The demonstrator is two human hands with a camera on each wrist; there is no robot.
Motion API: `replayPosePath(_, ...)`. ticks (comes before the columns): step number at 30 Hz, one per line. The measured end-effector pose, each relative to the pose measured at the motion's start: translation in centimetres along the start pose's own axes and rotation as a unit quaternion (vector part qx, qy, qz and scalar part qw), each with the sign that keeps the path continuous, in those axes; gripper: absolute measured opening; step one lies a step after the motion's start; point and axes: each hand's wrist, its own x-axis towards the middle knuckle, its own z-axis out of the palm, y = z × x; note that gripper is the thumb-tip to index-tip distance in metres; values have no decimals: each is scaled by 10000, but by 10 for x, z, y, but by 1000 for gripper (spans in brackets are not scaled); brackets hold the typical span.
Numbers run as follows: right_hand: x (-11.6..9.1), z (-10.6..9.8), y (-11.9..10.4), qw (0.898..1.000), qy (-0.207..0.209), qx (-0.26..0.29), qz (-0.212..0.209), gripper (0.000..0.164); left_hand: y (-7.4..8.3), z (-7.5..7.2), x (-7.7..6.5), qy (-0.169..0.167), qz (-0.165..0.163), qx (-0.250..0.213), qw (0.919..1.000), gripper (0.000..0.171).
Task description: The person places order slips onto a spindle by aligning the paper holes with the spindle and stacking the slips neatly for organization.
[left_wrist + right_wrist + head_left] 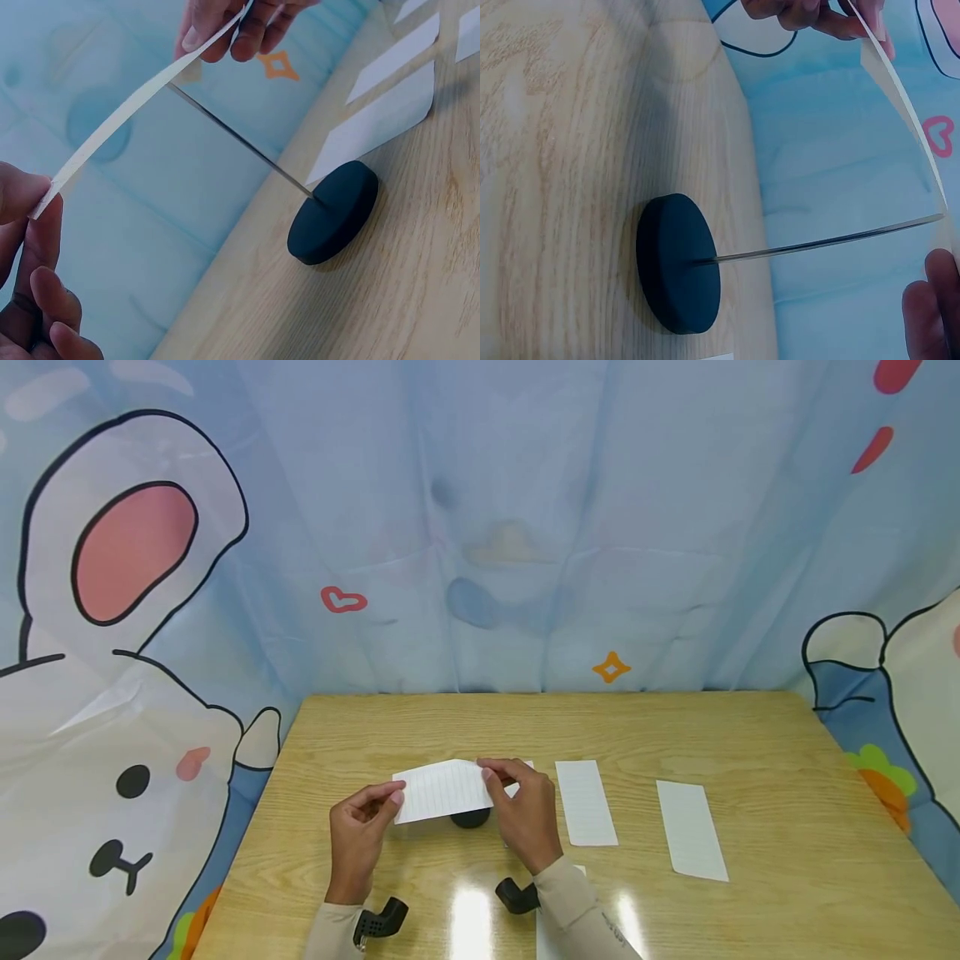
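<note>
A lined paper slip (441, 792) is held level by both hands, its middle bowed upward. My left hand (357, 839) pinches the left end between thumb and fingers; my right hand (531, 817) pinches the right end. Beneath the slip stands a paper spike with a round black base (334, 217) and an upright thin metal rod (817, 245). In both wrist views the rod's tip meets the slip's underside; I cannot tell whether it pierces the paper. The head view shows only part of the base under the slip.
Two lined slips lie on the wooden table (787, 793) to the right: one nearer (587, 806), one farther out (692, 831). Another slip is partly hidden behind the right hand, and one (547, 935) lies under the right forearm. A printed curtain (510, 485) hangs behind.
</note>
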Motion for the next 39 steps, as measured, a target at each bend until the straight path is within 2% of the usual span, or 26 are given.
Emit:
replayPosePath(11,-2,3,4,9999,-29,-25,-95,16,-7,-2,0,58,-120,-18,9999,15)
replayPosePath(19,3,3,-4,9981,125,-99,-595,19,0,-4,3,62,70,-174,9998,17)
replayPosePath(26,4,6,-4,9986,-142,-288,-430,17,-2,-6,2,181,-149,-143,9996,16)
replayPosePath(39,5,10,-6,9974,-78,-418,-579,16,-6,-7,3,236,-230,-222,9992,17)
